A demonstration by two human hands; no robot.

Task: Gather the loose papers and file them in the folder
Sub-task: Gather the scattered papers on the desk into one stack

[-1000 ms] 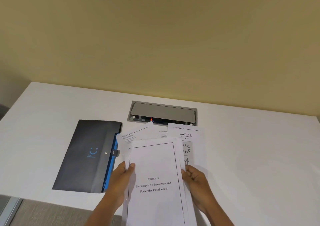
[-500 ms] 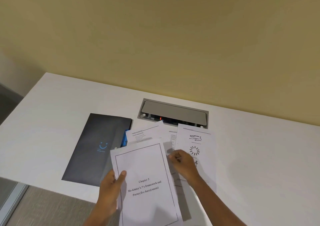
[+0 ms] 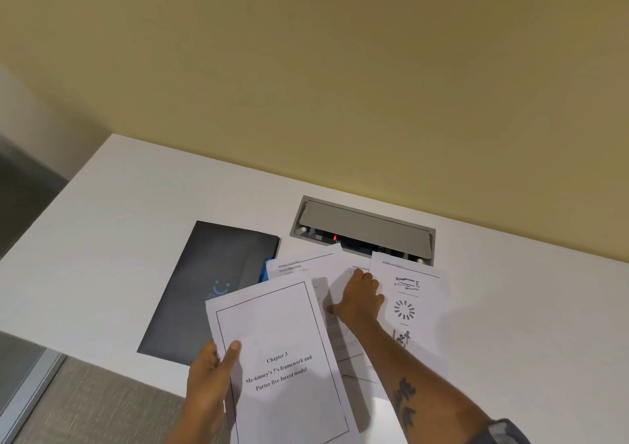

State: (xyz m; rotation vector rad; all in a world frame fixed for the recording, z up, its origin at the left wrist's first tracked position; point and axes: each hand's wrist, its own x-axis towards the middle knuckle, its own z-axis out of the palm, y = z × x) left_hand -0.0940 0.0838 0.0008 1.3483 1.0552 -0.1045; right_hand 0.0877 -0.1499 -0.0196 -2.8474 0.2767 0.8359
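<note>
Head view: gathering step. Left hand [image 3: 207, 382] pinches cover sheet [image 3: 282, 358]; right hand [image 3: 360, 299] flat on loose sheets [image 3: 343, 273], 1 o'clock. Next: slide together; folder [image 3: 207, 287] at 10 o'clock.

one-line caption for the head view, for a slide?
Left hand holds the Chapter 3 page; right hand presses on loose papers beside the folder.
</note>
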